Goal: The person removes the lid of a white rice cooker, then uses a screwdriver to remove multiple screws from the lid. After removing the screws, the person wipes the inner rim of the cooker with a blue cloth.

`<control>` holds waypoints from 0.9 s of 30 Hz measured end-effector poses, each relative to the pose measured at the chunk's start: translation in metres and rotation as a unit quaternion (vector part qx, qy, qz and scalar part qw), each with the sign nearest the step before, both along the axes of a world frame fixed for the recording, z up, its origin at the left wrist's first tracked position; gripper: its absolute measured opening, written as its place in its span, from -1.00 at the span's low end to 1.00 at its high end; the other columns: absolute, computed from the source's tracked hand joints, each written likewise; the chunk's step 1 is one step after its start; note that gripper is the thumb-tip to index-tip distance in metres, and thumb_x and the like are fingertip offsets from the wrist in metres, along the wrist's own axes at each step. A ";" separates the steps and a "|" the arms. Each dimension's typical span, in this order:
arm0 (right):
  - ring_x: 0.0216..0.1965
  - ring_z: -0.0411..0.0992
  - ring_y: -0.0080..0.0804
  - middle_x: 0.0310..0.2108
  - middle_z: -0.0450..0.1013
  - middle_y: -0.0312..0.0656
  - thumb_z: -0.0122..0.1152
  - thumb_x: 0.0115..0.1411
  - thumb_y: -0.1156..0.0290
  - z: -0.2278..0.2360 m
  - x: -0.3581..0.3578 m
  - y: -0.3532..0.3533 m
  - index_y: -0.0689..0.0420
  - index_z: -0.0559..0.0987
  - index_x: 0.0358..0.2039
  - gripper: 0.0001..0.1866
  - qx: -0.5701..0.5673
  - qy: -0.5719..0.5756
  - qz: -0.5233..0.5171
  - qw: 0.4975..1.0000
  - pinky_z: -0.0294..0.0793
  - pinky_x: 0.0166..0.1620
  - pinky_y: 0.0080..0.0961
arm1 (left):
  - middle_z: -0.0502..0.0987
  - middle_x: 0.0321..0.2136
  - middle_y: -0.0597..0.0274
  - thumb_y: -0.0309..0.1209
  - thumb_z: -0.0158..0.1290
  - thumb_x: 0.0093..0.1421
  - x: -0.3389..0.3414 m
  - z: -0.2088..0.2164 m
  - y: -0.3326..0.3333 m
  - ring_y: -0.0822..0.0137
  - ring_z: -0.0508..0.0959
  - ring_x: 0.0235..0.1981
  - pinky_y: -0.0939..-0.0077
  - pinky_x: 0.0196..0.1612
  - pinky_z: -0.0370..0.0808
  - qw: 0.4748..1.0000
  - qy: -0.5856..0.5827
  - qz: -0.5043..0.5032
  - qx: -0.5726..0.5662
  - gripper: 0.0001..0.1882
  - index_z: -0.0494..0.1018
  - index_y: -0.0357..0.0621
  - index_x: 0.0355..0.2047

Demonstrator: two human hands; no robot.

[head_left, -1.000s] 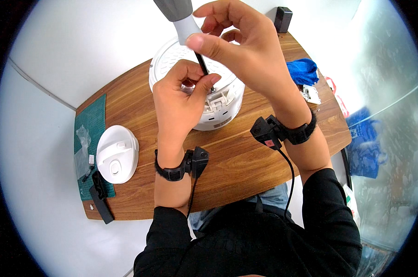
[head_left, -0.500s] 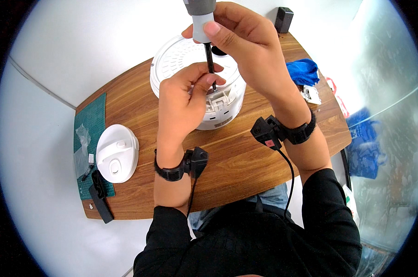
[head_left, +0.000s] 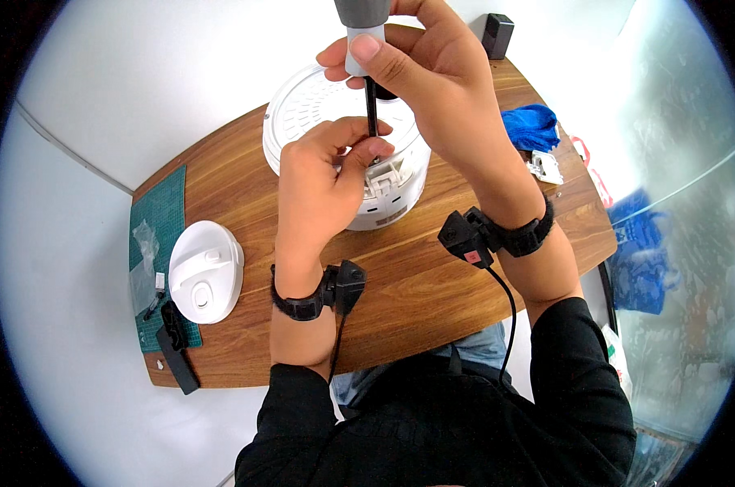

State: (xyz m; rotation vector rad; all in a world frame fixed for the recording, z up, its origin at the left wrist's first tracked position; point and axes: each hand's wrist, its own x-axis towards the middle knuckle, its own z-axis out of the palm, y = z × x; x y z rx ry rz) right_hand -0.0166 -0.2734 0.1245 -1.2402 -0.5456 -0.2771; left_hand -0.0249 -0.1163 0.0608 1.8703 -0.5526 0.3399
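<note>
**Screwdriver [head_left: 371, 93] upright over the recess [head_left: 389, 180] of a white appliance [head_left: 298, 109]**

The round white appliance stands on a wooden table [head_left: 432, 272], pale plastic parts showing inside the recess at its near edge. On the table's left, a clear plastic bag [head_left: 144, 272] lies on a green mat [head_left: 166, 195]; I cannot make out whether it holds anything. The right hand [head_left: 442, 73] is raised above the appliance, its thumb and curled fingers holding the screwdriver by its light-grey collar. The left hand [head_left: 323, 174] reaches over the near rim, thumb and index finger narrowed to a small gap. The dark shaft descends to these two fingertips, its lower end beside the thumb; whether they grip it, I cannot tell.
</note>
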 end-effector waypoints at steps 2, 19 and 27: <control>-0.56 0.36 -0.62 -0.57 0.47 -0.26 0.52 0.14 0.10 -0.019 0.013 0.013 0.32 0.56 -0.16 -0.47 0.021 -0.099 -0.108 0.989 0.30 -0.54 -0.61 | 0.68 -0.46 0.16 -0.49 0.31 0.14 0.002 -0.002 -0.004 0.36 0.65 -0.46 0.49 -0.37 0.53 1.000 -0.003 0.014 0.006 -0.89 0.67 -0.23 -0.31; -0.50 0.35 -0.60 -0.52 0.43 -0.26 0.39 0.26 0.15 -0.010 0.013 0.005 0.30 0.49 -0.23 -0.57 -0.021 -0.087 -0.074 0.993 0.32 -0.45 -0.62 | 0.64 -0.46 0.12 -0.50 0.29 0.16 0.004 -0.004 0.003 0.33 0.60 -0.53 0.49 -0.43 0.48 0.999 -0.029 -0.006 0.024 -0.91 0.65 -0.20 -0.30; -0.55 0.35 -0.56 -0.48 0.50 -0.23 0.48 0.18 0.23 -0.011 0.009 0.001 0.31 0.55 -0.12 -0.56 -0.264 -0.133 -0.217 0.930 0.36 -0.48 -0.55 | 0.62 -0.48 0.13 -0.51 0.32 0.12 0.002 -0.002 0.004 0.31 0.58 -0.51 0.47 -0.40 0.50 0.999 -0.022 0.027 0.037 -0.87 0.64 -0.24 -0.31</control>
